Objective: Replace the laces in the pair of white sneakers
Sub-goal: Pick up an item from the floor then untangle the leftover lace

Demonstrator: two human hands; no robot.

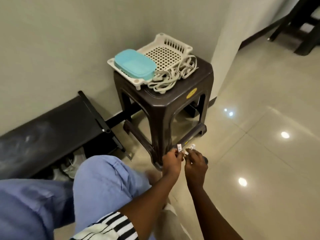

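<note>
Lace: a white printed strip [179,147] and a second printed piece [192,146] stick up side by side above the fingers.
Left hand [171,159]: curled, pinching the printed strip.
Right hand [195,163]: fingertips pinching the second printed piece.
White sneakers [71,168]: well left of the grip, under a black rack [52,129].
Stool [166,108]: just behind the grip, dark brown, bearing pale laces [171,77], a white tray [166,52] and a blue box [134,64].
Floor [259,153]: glossy cream tiles with lamp glints, right of the grip.
Wall [60,49]: plain beige, beyond the stool.
</note>
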